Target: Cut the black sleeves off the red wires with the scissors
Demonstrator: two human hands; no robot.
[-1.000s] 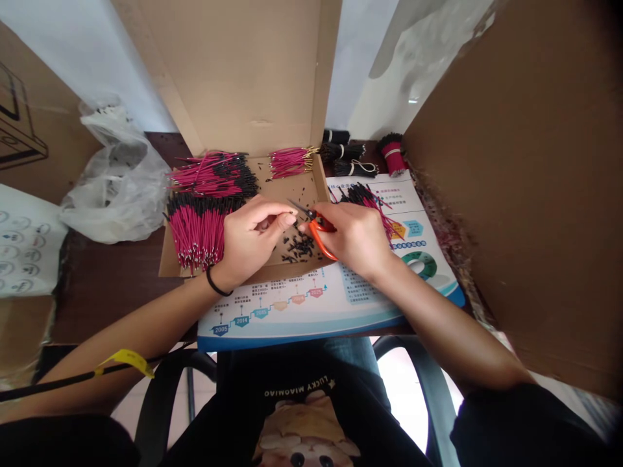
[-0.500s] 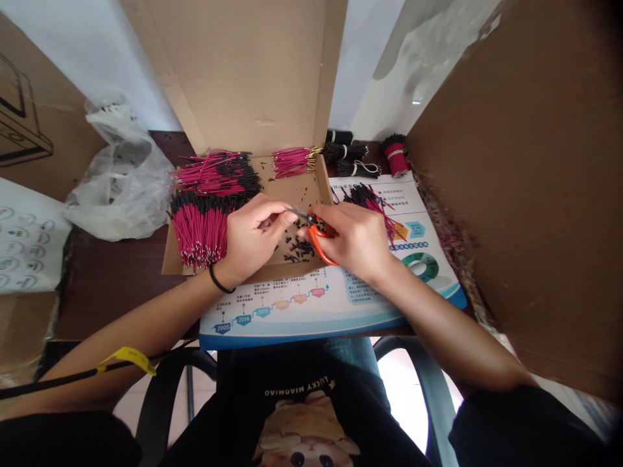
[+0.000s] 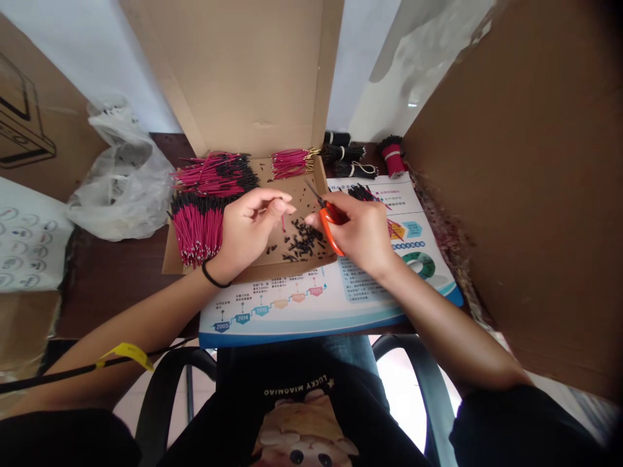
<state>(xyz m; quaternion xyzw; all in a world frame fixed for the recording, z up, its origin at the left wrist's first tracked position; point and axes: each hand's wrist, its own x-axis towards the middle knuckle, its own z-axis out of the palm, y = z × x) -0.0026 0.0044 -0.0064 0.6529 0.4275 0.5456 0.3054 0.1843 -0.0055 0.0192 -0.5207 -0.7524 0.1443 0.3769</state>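
Observation:
My left hand [image 3: 248,230] pinches a short pink wire [image 3: 283,222] that hangs from its thumb and forefinger over a flat cardboard box [image 3: 272,185]. My right hand [image 3: 363,230] grips orange-handled snips [image 3: 327,217], blades pointing up and left, a little apart from the wire. Below both hands lies a heap of small black cut-off bits [image 3: 302,243] on the box floor. Stacks of pink wires with black ends [image 3: 204,207] fill the box's left side.
A printed blue-and-white sheet [image 3: 311,305] covers the table front; more pink wires [image 3: 384,214] lie on it behind my right hand. Tied black and red bundles [image 3: 360,159] sit at the back. A plastic bag [image 3: 124,185] lies left; a tall cardboard wall [image 3: 516,181] stands right.
The snips have come away from the wire and tilted upward to the right. My left hand has lifted slightly, and the pink wire now dangles free from its fingers.

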